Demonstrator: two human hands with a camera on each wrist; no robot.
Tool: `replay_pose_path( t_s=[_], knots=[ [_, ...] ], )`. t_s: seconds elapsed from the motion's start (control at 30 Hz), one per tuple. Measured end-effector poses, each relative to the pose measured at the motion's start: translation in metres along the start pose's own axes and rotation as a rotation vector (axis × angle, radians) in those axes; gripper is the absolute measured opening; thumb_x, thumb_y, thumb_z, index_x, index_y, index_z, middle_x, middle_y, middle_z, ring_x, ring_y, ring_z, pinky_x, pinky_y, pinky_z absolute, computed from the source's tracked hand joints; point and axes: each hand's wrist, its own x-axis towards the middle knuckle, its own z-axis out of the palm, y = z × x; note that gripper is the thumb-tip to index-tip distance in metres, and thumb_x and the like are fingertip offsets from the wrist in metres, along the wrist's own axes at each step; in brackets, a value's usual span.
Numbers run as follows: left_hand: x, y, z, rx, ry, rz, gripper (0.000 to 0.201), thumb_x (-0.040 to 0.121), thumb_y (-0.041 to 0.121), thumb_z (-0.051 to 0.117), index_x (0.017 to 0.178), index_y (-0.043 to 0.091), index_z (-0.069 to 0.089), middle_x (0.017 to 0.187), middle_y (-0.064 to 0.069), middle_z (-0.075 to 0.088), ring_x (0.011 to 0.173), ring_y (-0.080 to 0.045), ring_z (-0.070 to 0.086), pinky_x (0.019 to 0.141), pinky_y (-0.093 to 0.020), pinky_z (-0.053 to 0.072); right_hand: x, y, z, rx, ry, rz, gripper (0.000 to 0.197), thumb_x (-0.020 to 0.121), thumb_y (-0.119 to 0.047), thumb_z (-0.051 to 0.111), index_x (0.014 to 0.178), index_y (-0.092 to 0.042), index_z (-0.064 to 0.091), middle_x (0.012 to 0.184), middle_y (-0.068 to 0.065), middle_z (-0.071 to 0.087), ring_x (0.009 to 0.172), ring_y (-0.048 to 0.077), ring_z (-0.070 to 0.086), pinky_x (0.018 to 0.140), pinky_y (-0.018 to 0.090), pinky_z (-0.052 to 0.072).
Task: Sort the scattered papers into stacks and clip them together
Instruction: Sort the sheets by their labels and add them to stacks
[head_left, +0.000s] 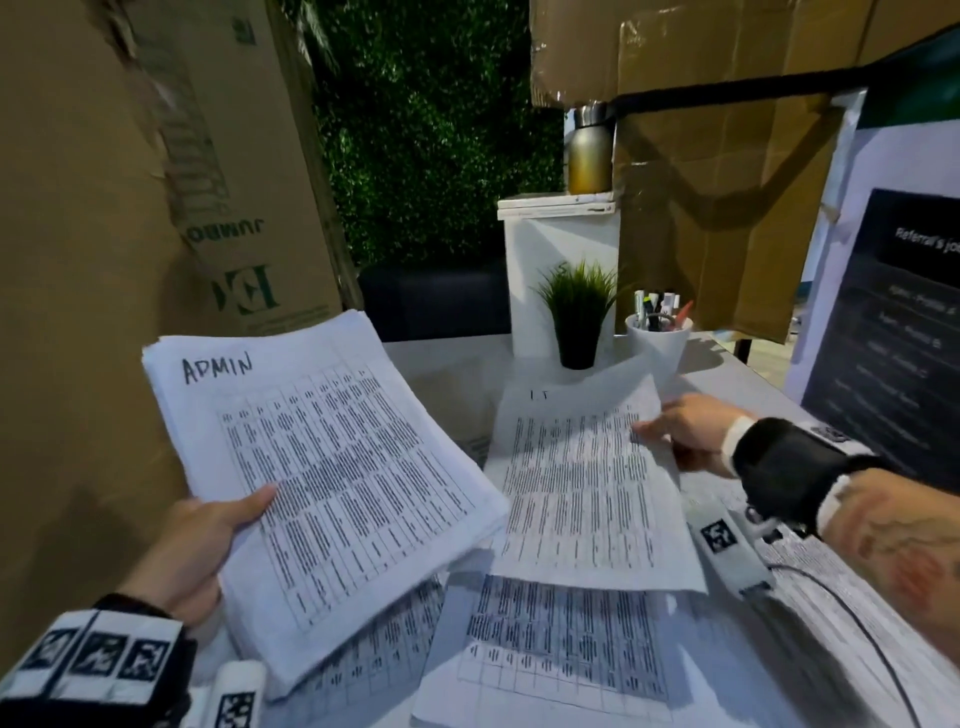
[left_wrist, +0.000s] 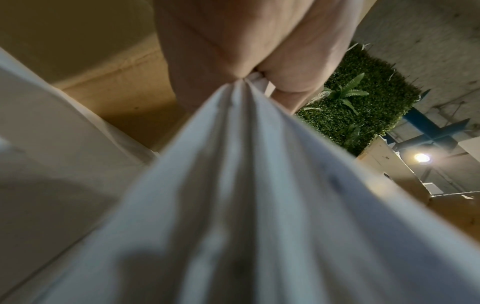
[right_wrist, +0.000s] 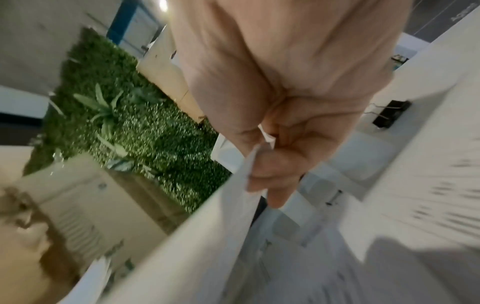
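Note:
My left hand (head_left: 208, 540) grips a thick stack of printed sheets (head_left: 332, 478) headed "ADMIN", raised above the table at the left, thumb on top. The left wrist view shows that stack's edge (left_wrist: 246, 185) fanned out between thumb and fingers. My right hand (head_left: 680, 431) pinches the right edge of a single printed sheet (head_left: 587, 499), lifted over the table's middle; the right wrist view shows the pinched sheet (right_wrist: 207, 226). More printed sheets (head_left: 561, 639) lie flat underneath. A black binder clip (right_wrist: 391, 113) lies on papers to the right.
A small potted plant (head_left: 576, 312) and a white cup of pens (head_left: 658, 343) stand at the back of the table (head_left: 447, 364). Cardboard boxes (head_left: 104, 208) wall off the left. A dark sign (head_left: 893, 338) stands at the right. A metal bottle (head_left: 589, 150) sits on a white pedestal.

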Motion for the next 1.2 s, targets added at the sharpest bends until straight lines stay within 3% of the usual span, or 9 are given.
replay_pose_path(
  t_s=[0.17,0.3,0.37,0.63,0.77,0.87,0.97,1.1,1.2],
  knots=[
    [-0.006,-0.004,0.009,0.055,-0.020,0.011,0.028,0.097,-0.005,0.057,0.124,-0.003,0.061,0.074,0.005,0.076,0.052,-0.003,0.071,0.050,-0.023,0.057,-0.003,0.030,0.022,-0.364,0.035,-0.040,0.012,0.085,-0.014,0.073,0.091,-0.004,0.068,0.081,0.009,0.063,0.064,0.017,0.055,0.050,0.015,0.044],
    [-0.007,-0.008,0.012,0.079,-0.048,-0.015,0.033,0.096,-0.004,0.058,0.129,-0.008,0.060,0.108,-0.018,0.074,0.080,-0.023,0.070,0.076,-0.036,0.053,0.010,0.033,0.032,-0.385,0.028,-0.037,0.033,0.076,-0.012,0.081,0.106,0.001,0.074,0.103,0.014,0.073,0.090,0.026,0.068,0.079,0.032,0.053],
    [-0.004,-0.010,0.011,0.073,-0.063,-0.033,0.037,0.096,-0.003,0.058,0.134,-0.006,0.058,0.117,-0.020,0.069,0.089,-0.027,0.067,0.087,-0.042,0.048,0.016,0.031,0.034,-0.350,0.057,-0.060,0.036,0.072,-0.009,0.084,0.105,0.001,0.074,0.102,0.013,0.073,0.093,0.027,0.068,0.080,0.033,0.053],
    [-0.002,-0.012,0.002,0.091,-0.054,-0.050,0.036,0.096,-0.002,0.060,0.132,-0.007,0.060,0.112,-0.017,0.071,0.095,-0.031,0.068,0.089,-0.044,0.048,0.024,0.028,0.042,-0.448,0.008,-0.053,0.023,0.066,-0.008,0.086,0.087,-0.006,0.078,0.090,0.008,0.077,0.079,0.021,0.069,0.070,0.027,0.053],
    [-0.002,-0.012,-0.002,0.105,-0.038,-0.022,0.032,0.096,-0.003,0.059,0.128,-0.004,0.061,0.111,-0.016,0.072,0.085,-0.029,0.074,0.087,-0.041,0.050,0.012,0.009,0.032,-0.180,0.057,-0.294,0.018,0.076,0.003,0.078,0.079,-0.007,0.064,0.077,0.009,0.063,0.069,0.019,0.056,0.060,0.027,0.043],
    [-0.001,-0.010,-0.005,0.067,-0.038,0.010,0.032,0.096,-0.003,0.059,0.128,-0.002,0.062,0.107,-0.010,0.072,0.085,-0.025,0.074,0.087,-0.039,0.051,-0.001,0.004,0.018,0.368,-0.010,-0.349,0.050,0.071,-0.007,0.085,0.112,-0.016,0.058,0.104,0.010,0.069,0.093,0.029,0.067,0.085,0.041,0.053],
    [-0.002,-0.010,-0.004,0.039,-0.051,0.015,0.036,0.096,-0.001,0.059,0.132,-0.002,0.059,0.114,-0.012,0.071,0.093,-0.023,0.069,0.090,-0.040,0.051,-0.011,0.023,0.033,0.136,-0.192,-0.195,0.047,0.071,-0.020,0.087,0.112,-0.009,0.069,0.111,0.011,0.074,0.102,0.027,0.071,0.096,0.045,0.053],
    [-0.004,-0.009,0.001,0.049,-0.071,0.042,0.029,0.097,-0.001,0.058,0.125,0.003,0.062,0.098,-0.002,0.075,0.082,-0.018,0.074,0.067,-0.031,0.058,-0.024,0.013,0.038,0.025,-0.107,-0.262,0.018,0.084,-0.009,0.075,0.099,0.000,0.073,0.099,0.019,0.076,0.086,0.028,0.073,0.088,0.047,0.058],
    [-0.003,-0.009,-0.004,0.062,-0.060,0.064,0.028,0.096,-0.001,0.059,0.122,0.004,0.064,0.099,-0.002,0.078,0.085,-0.019,0.076,0.069,-0.031,0.060,-0.051,-0.032,-0.001,0.078,-0.085,-0.421,0.008,0.088,-0.019,0.069,0.093,-0.012,0.070,0.077,-0.001,0.075,0.060,0.007,0.072,0.055,0.027,0.057]
  ],
)
